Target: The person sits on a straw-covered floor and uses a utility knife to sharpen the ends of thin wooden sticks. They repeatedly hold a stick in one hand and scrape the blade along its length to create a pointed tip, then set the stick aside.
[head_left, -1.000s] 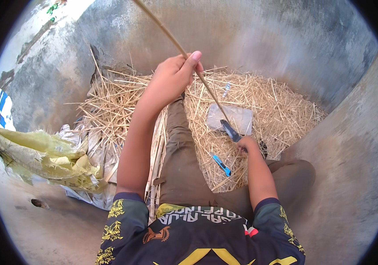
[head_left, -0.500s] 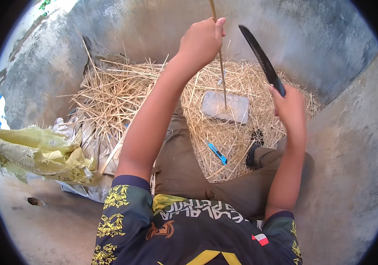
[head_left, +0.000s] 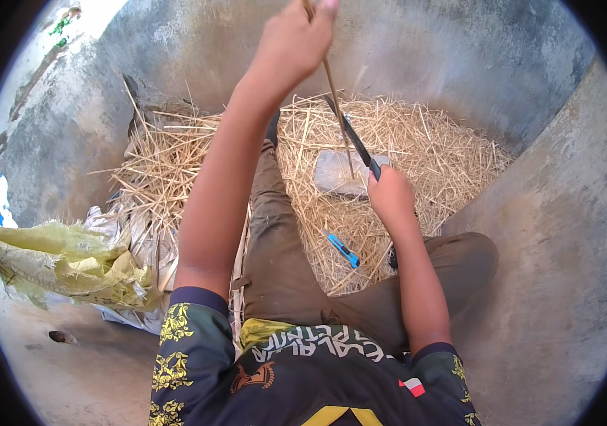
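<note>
My left hand (head_left: 295,41), raised at the top of the view, is closed around a thin brown stick (head_left: 332,91). The stick slants down to the grey block (head_left: 332,170), where its lower end appears to rest; its upper end runs out of the picture. In my right hand (head_left: 391,197) is a knife (head_left: 360,148) with a black blade, gripped by its handle. The blade points up and to the left and overlaps the stick just above the block. Whether the edge touches the stick, I cannot tell.
A blue box cutter (head_left: 342,250) lies on the shavings between my legs. Straw-like strips and shavings (head_left: 431,156) spread around the block. A torn yellow sack (head_left: 69,259) sits at the left. Curved concrete walls (head_left: 460,57) surround me.
The knife has swung down and left from beside the stick to across its lower part. My left hand has shifted up and left, tilting the stick.
</note>
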Tool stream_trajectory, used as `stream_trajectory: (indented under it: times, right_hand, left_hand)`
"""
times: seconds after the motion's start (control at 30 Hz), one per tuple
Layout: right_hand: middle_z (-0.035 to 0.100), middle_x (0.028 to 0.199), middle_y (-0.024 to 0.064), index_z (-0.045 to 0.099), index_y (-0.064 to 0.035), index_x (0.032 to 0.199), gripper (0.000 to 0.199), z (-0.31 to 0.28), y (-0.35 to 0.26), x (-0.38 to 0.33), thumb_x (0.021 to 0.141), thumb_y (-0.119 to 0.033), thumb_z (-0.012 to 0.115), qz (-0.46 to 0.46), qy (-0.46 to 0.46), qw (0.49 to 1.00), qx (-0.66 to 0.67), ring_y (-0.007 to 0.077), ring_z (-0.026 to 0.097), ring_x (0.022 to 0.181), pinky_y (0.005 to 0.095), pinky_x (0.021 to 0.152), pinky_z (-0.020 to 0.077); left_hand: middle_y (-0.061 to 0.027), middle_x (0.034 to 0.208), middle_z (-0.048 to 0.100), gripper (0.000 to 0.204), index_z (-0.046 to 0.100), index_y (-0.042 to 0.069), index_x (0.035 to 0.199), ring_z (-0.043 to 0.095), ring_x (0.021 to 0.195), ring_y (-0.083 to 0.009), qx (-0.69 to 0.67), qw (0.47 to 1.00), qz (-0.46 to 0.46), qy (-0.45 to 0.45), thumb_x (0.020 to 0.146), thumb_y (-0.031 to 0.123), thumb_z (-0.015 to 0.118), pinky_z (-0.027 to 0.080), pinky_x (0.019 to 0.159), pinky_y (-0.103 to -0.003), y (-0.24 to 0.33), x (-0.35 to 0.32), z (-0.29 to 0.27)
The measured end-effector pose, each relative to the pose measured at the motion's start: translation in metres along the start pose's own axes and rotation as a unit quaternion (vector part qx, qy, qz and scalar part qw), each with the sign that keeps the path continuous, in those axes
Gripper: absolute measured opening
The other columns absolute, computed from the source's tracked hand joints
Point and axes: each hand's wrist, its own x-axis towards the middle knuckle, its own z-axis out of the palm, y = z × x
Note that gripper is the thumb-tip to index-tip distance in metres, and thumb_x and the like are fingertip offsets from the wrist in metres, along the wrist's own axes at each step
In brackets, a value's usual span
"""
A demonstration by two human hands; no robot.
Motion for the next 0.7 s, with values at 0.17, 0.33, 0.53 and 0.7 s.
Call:
stream_trajectory:
  times: [0.17,0.33,0.53,0.7]
  right_hand:
    - [0.072,0.091,0.0216,0.068,0.0,0.1,0.028,0.009,-0.005,0.001,0.095,-0.027,0.061,-0.025,-0.01,1.0,-0.001,0.0404,0.071,0.088,0.0499,0.079,0.0557]
    - [0.067,0.072,0.0192,0.067,0.0023,0.086,0.035,0.001,0.004,0.006,0.097,-0.03,0.059,-0.013,-0.106,0.981,0.16,0.0347,0.068,0.07,0.0466,0.069,0.052]
    - [0.058,0.063,0.0111,0.061,0.0017,0.085,0.041,0.002,-0.001,-0.005,0.102,-0.035,0.055,-0.103,0.015,0.964,0.245,0.0232,0.055,0.055,0.0401,0.056,0.0439]
    - [0.051,0.061,0.0024,0.056,-0.0013,0.095,0.042,0.007,-0.031,-0.02,0.107,-0.041,0.049,-0.199,0.226,0.882,0.363,0.0143,0.049,0.053,0.0352,0.052,0.0401]
  left_hand:
    - [0.0032,0.057,0.042,0.051,0.047,0.011,0.077,0.041,0.046,-0.0096,-0.38,0.893,0.068,0.232,0.108,0.051,0.04,0.032,0.043,-0.025,0.055,0.03,-0.035]
    - [0.0081,0.049,0.027,0.059,0.033,0.02,0.06,0.026,0.037,-0.007,-0.453,0.874,0.102,0.144,0.108,0.054,0.035,0.02,0.036,-0.026,0.065,0.047,-0.013]
    - [0.0063,0.048,0.03,0.061,0.035,0.018,0.057,0.03,0.038,-0.0083,-0.439,0.877,0.078,0.179,0.109,0.05,0.038,0.022,0.038,-0.029,0.056,0.074,0.001]
    - [0.0004,0.047,0.04,0.066,0.044,0.01,0.054,0.037,0.041,-0.0138,-0.369,0.893,0.102,0.236,0.109,0.046,0.038,0.03,0.043,-0.034,0.046,0.087,0.004]
